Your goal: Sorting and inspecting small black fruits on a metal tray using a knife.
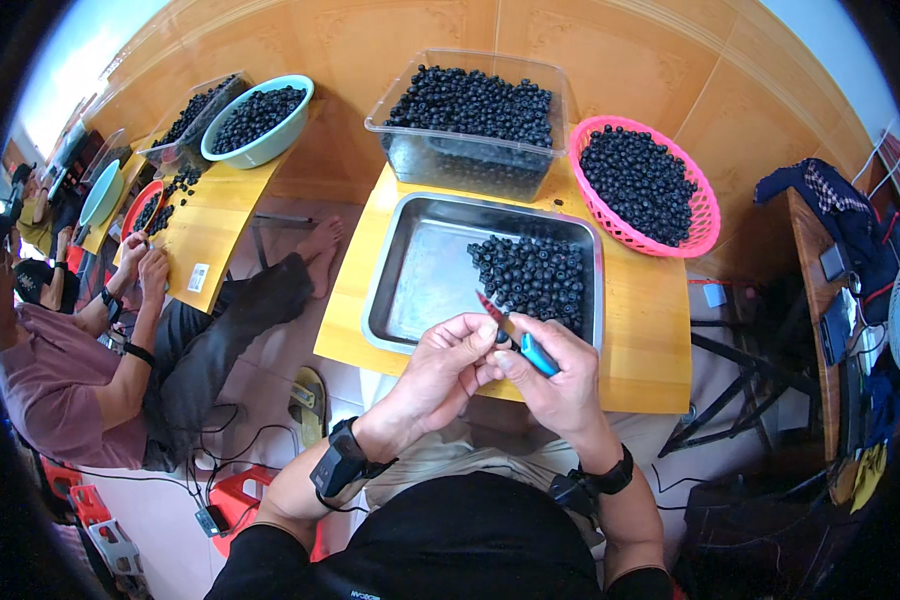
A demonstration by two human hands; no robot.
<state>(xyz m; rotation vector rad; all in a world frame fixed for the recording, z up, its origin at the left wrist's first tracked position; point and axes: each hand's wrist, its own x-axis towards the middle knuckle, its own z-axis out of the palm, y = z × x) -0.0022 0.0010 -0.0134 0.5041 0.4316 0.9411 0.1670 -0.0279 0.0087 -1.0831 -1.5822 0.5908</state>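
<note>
the right hand point(560, 375) grips a small knife point(515, 335) and the left hand point(450, 365) pinches a berry point(501, 337) over the tray point(420, 270) at the desk's point(650, 340) near edge.

Pink basket point(708, 215) of berries, teal bowl point(270, 145), co-worker point(60, 370) at left.

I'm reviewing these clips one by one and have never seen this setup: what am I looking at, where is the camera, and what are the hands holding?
There is no machine here. A person wears a wide fisheye camera on the head, looking down, so straight edges bend. The forearms entering from below are their own. The right hand holds a small tool with a blue handle and a red tip; the left hand pinches a small dark berry against it. On the yellow table lie a metal tray with dark berries, a clear tub and a pink basket, both full of them. Another person works at the left.
</note>
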